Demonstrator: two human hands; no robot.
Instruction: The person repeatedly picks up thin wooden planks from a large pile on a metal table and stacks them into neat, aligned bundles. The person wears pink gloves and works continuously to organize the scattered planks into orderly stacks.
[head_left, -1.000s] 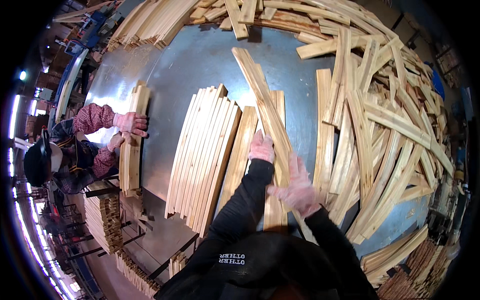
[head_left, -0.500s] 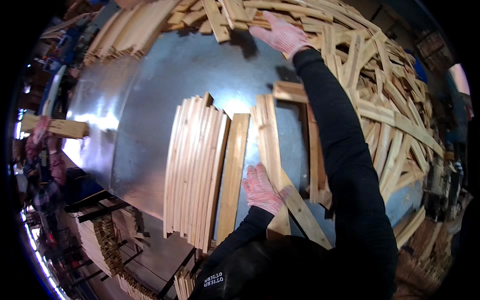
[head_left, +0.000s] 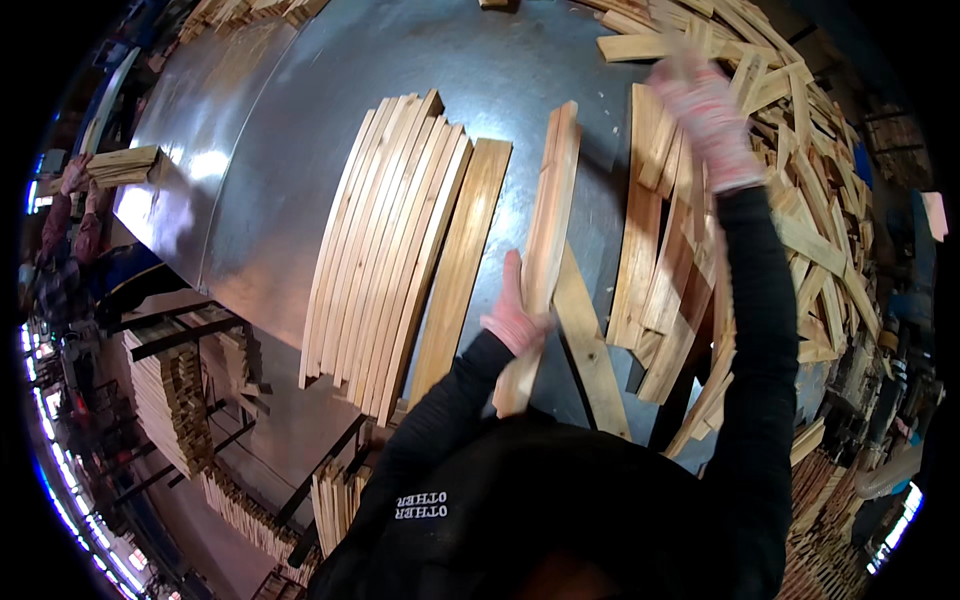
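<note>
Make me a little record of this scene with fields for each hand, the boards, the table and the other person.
Left hand: against a slanting board; firmness of grip unclear
Right hand: blurred, at the loose pile; contact unclear
Left of left hand: single board, then a row of boards
Table: grey metal, shiny
Other person: far left, hands at a bundle of boards

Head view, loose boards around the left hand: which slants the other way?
The flat board just right of the piece at the left hand: its far end angles left, the others' right.
</note>
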